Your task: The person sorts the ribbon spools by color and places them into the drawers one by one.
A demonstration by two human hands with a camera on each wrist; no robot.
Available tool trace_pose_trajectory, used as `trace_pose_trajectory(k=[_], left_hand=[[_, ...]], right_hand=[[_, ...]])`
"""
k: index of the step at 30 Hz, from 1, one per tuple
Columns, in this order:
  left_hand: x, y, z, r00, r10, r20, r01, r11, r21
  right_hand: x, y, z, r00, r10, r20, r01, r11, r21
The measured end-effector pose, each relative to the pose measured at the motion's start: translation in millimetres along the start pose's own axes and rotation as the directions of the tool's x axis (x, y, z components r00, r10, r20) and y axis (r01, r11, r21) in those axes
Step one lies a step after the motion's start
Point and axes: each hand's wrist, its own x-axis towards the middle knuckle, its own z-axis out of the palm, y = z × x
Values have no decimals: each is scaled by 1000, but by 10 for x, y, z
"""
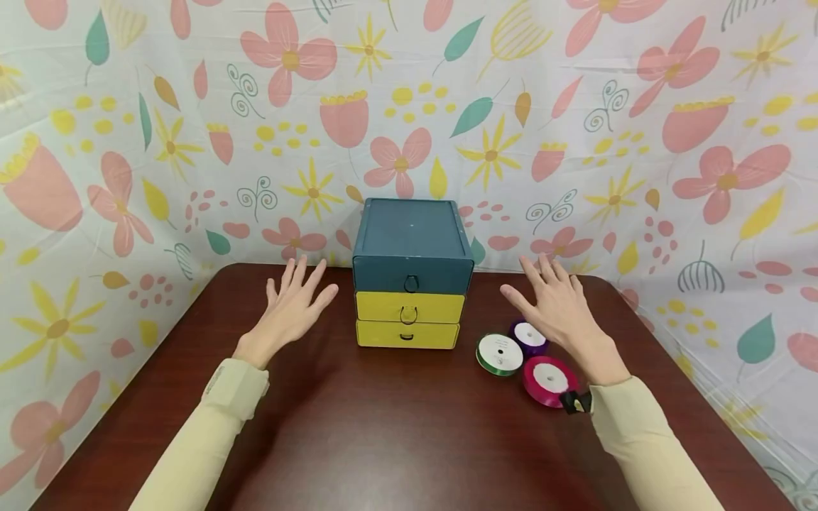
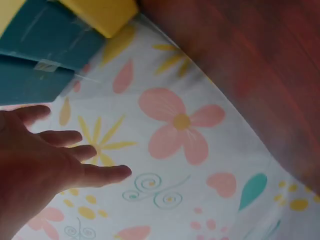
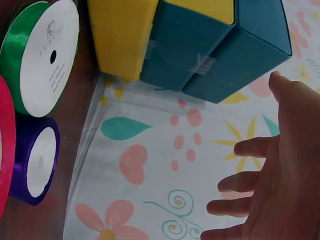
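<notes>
Between the two hands, and a little beyond the fingertips at its back: one drawer unit (image 1: 412, 265), blue above, with two yellow drawer fronts (image 1: 377, 333) below and a small pull loop on each tier.

Under and just inward of the right hand (image 1: 562, 305), on the table (image 1: 396, 433): three ribbon spools. Purple spool (image 1: 529, 335), nearest the thumb side; green spool (image 1: 493, 360), further inward; crimson spool (image 1: 548, 380), nearer the right wrist.

Ahead of both hands: flower-printed cloth (image 1: 409, 85).

Handling notes, by judgement: spools best pinched across the rim, one at a time, ribbon kept from unwinding. The right hand is better placed for these, the left hand (image 1: 290, 306) for steadying the unit's side. Any loop calls for a straight, level pull, since the unit looks light enough to slide.

Pose: hands well apart, one either side of the unit, clasping nothing. Fingers extended and parted, pointing forward; thumbs turned inward; backs toward the head camera. Both appear held above the table. Forearms, in pale sleeves (image 1: 185, 447), slant inward from the near corners.
</notes>
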Motion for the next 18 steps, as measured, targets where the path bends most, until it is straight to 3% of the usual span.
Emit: trace_pose_trajectory(k=[4, 8, 11, 17, 18], left_hand=[[120, 80, -52, 1000, 19, -20, -22, 988, -151], [243, 191, -122, 999, 39, -12, -41, 934, -354], [353, 303, -186, 999, 23, 28, -5, 864, -504], [607, 465, -265, 997, 5, 72, 50, 667, -743], [640, 482, -271, 997, 8, 73, 50, 650, -758]], right_hand=[[-6, -46, -29, 1000, 2, 2, -2, 1000, -13], [-21, -121, -69, 999, -2, 49, 3, 1000, -21], [-40, -187, -98, 997, 3, 73, 0, 999, -38], [-81, -351, -119, 994, 15, 105, -15, 1000, -5], [-85, -378, -118, 992, 13, 122, -16, 1000, 17]])
